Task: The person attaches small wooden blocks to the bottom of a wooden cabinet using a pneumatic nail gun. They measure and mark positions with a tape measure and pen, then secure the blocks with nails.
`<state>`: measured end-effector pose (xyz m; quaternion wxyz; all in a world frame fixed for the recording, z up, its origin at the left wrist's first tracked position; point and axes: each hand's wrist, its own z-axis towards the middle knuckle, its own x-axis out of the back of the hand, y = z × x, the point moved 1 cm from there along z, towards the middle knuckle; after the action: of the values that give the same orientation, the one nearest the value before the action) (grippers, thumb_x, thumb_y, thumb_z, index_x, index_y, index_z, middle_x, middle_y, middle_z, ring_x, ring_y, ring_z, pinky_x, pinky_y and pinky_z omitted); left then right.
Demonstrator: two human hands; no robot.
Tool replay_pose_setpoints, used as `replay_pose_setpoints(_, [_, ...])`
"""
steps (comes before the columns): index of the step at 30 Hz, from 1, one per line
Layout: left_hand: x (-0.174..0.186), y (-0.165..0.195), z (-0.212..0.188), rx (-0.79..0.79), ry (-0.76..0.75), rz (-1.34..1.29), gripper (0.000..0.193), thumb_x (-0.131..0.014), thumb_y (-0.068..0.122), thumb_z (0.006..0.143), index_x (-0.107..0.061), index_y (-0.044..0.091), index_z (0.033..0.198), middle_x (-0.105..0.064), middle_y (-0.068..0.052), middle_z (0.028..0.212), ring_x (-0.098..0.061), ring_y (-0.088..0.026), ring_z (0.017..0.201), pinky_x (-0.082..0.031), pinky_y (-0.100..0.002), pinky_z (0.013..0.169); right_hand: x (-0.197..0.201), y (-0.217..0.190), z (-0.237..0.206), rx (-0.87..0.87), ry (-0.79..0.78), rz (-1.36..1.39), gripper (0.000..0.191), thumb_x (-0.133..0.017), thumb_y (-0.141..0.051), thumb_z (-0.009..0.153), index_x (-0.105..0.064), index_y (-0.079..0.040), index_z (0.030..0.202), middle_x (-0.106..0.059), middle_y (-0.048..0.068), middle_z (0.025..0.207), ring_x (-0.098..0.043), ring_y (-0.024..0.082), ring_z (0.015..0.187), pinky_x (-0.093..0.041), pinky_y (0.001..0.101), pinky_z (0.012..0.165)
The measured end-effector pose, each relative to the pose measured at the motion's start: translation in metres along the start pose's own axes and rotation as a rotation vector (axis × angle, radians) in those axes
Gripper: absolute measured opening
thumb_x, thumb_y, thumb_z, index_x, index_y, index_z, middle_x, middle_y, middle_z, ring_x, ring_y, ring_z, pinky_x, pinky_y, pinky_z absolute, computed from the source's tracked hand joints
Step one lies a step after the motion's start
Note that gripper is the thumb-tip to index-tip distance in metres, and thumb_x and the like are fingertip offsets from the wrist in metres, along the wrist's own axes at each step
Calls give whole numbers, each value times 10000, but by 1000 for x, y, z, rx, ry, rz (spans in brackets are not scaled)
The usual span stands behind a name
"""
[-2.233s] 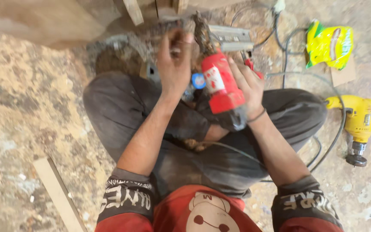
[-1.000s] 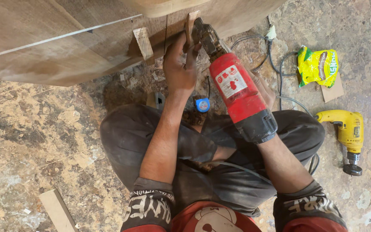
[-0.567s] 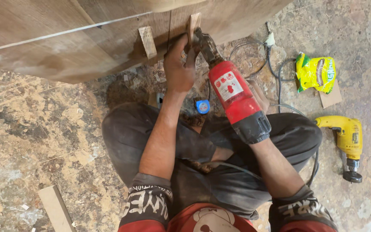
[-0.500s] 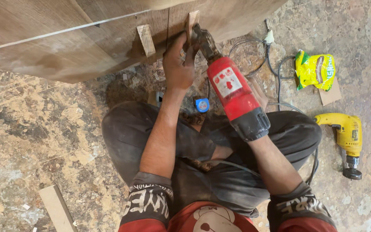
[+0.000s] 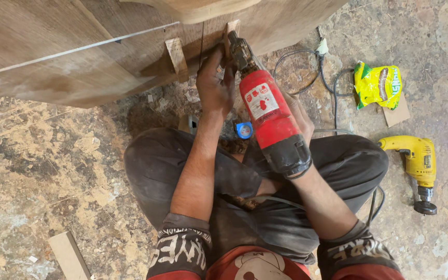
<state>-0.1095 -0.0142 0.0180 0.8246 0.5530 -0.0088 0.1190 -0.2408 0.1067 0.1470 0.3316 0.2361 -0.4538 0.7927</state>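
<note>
Drill (image 5: 270, 122) work at the wooden block (image 5: 231, 32) looks best done with the bit square to the panel (image 5: 79, 57) and pressure straight along the tool's axis, so it does not skid. The right hand (image 5: 299, 111) is wrapped around the red body from beneath. The left hand (image 5: 214, 88), fingers curled together, presses at the chuck and block, touching the drill's nose just left of it.
</note>
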Motion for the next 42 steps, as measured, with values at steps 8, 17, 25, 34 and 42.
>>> replay_pose_setpoints(8, [7,9,2,-48,8,47,391,-731,11,943,-646,46,1323,-724,-161,1235,-708,-277,1156,-552,-363,988,-1,0,-11,3,38,-78,398,-777,-133,924,-650,6,1274,-695,152,1195,-693,361,1054,-562,443,940])
replay_pose_setpoints(17, [2,7,3,159,-64,-113,343,-715,88,1006,-655,78,1344,-751,-113,1238,-714,-216,1162,-547,-338,999,9,27,-17,56,2,-156,285,-811,-131,852,-691,-18,1084,-672,149,963,-646,357,872,-525,426,760])
replay_pose_setpoints(25, [0,2,1,92,-9,-29,360,-750,85,981,-661,39,1327,-744,-128,1245,-707,-212,1163,-538,-348,1019,7,27,-12,-60,1,7,407,-799,-123,908,-674,-15,1280,-686,133,1063,-677,290,961,-564,378,849])
replay_pose_setpoints(34, [-3,-6,-1,152,-16,-25,398,-728,35,970,-645,13,1359,-725,-143,1299,-681,-216,1212,-515,-347,1063,9,18,-6,-184,-41,74,443,-807,-132,892,-670,-4,1293,-706,116,1085,-718,282,993,-566,373,865])
replay_pose_setpoints(42, [2,5,3,137,-49,-3,348,-733,109,987,-671,60,1326,-754,-105,1241,-725,-228,1150,-544,-353,1013,11,13,-5,23,1,-137,373,-836,-130,874,-683,2,1187,-657,150,1026,-654,354,940,-537,428,824])
